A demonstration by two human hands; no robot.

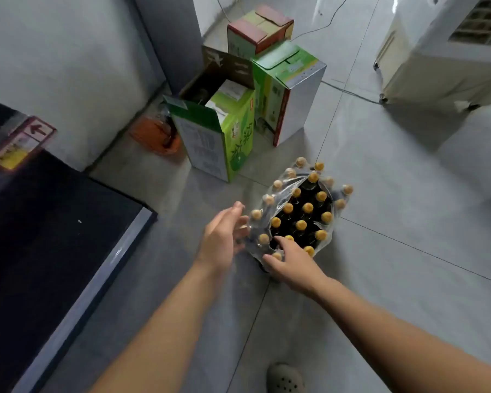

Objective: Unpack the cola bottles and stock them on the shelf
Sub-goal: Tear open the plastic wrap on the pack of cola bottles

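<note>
Pack of cola bottles [302,211] sits on the grey tile floor [408,217], centre of frame, a bit right. Dark bottles w/ yellow caps [307,207], all upright, packed tight. Clear plastic wrap [284,194] is torn open over the middle; the caps there are bare, while caps along the left and top edges are under film.

Left hand [220,236] is at the pack's left edge, fingers spread and lightly curled, tips on or right at the loose wrap; can't tell if it has a grip on the film. Right hand [291,260] is at the pack's near edge, fingers spread, reaching down among the caps of the front row; fingertips touch caps, no bottle clearly held.

Above the pack, upper centre: open green carton [224,137], flaps up, w/ a 2nd green-and-white carton [289,89] just beside it on the right and a 3rd w/ pinkish flaps [260,29] behind. Orange bag [156,134] lies at the wall base, left of the open carton. Black counter [40,236] fills lower left. White appliance on wheels [442,52] upper right. Grey clog [285,378] at the bottom edge.
</note>
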